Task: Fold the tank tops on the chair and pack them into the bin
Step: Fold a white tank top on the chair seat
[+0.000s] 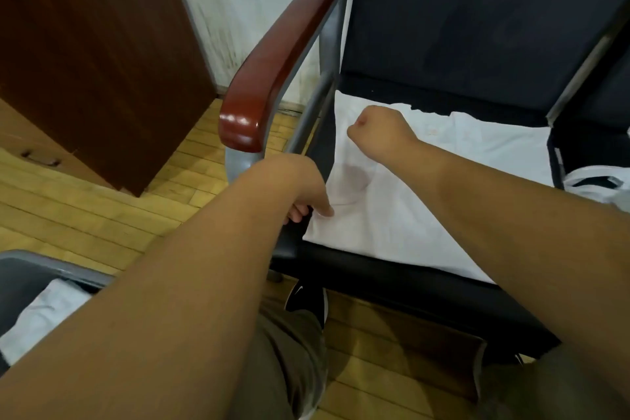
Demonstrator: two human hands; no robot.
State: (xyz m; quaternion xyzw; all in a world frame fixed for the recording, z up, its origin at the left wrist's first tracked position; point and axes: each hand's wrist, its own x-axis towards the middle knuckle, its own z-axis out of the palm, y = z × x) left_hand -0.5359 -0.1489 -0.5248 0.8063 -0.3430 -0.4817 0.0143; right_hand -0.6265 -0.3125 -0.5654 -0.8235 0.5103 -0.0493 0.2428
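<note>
White is the colour to look for: the tank top (426,187) lies spread flat on the black seat of the chair (392,273). Its long way runs across the seat, from the near left corner up to the far right. Its far edge sits by the chair back and has a dip in it, but you cannot tell which end is the neck.

Your left hand (306,194) is at the near left corner of the tank top. Its fingers curl under the edge and pinch the cloth.

Your right hand (378,129) is farther back, over the far left part of the tank top. It is curled like a fist. You cannot tell if it holds any cloth.

Your two hands are apart.

A red-brown armrest (272,68) stands left of the seat. The grey bin (51,264) is at the near left, with white cloth (44,314) inside it.
</note>
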